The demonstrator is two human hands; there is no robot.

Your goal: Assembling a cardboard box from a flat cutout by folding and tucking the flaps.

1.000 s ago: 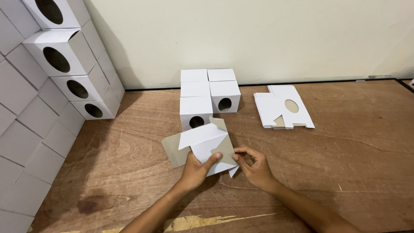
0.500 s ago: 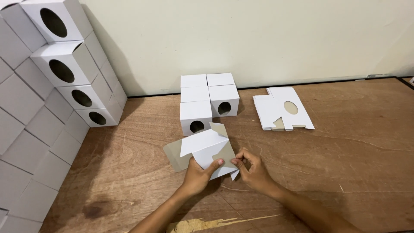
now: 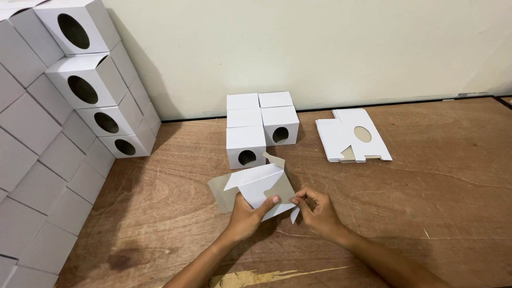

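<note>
I see my left hand (image 3: 246, 213) gripping a half-folded white carton (image 3: 256, 188), thumb pressed on its face, low over the bench (image 3: 437, 192). My right hand (image 3: 318, 210) pinches the carton's lower flap. Finished cubes (image 3: 261, 128) sit just behind; flat blanks (image 3: 352, 141) lie right.

Half-folded white cardboard box blank (image 3: 256, 186): matt white outside, raw grey-brown board inside. Four small assembled white cardboard boxes (image 3: 261, 128) with round holes: same matt finish. Stack of flat white die-cut card blanks (image 3: 352, 136): smooth, matt. Brown wooden tabletop (image 3: 426, 202): visible grain, dull sheen, scuffed pale patch near front edge. Cream wall (image 3: 320, 48): matt paint.
</note>
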